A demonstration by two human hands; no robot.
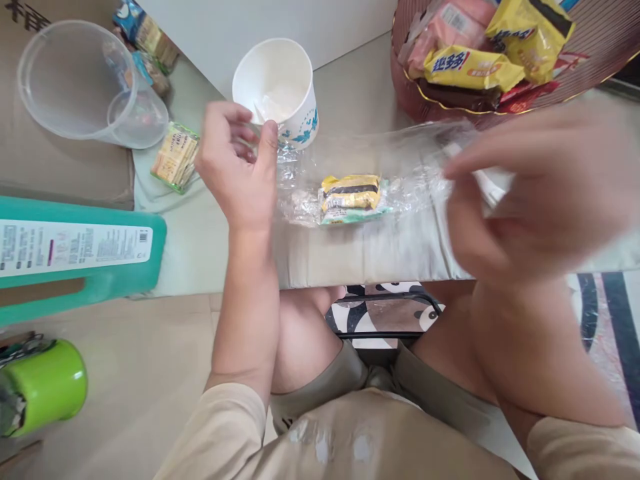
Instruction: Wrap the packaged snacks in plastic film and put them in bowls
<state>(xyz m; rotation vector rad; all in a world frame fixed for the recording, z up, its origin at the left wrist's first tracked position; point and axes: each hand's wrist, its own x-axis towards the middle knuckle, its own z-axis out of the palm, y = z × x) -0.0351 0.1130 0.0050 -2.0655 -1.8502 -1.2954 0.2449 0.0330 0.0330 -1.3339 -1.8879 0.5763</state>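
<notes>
A sheet of clear plastic film [415, 150] stretches across the table edge between my hands. On it lie small snack packs: a yellow one with a dark stripe [353, 190] on top of a white and green one [350, 215]. My left hand [237, 167] is closed, thumb raised, on the film's left side, just in front of a white paper cup [295, 100] with blue leaf prints. Clear plastic lies inside that cup. My right hand [540, 193], blurred by motion, has its index finger and thumb drawn together at the film's right end.
A pink ribbed bowl [410, 100] of snack packs stands back right. At left are a clear plastic cup [75, 80] lying tilted, a cracker pack [175, 157], more snacks [147, 40] and a teal container [145, 267]. A green bin [55, 387] sits on the floor.
</notes>
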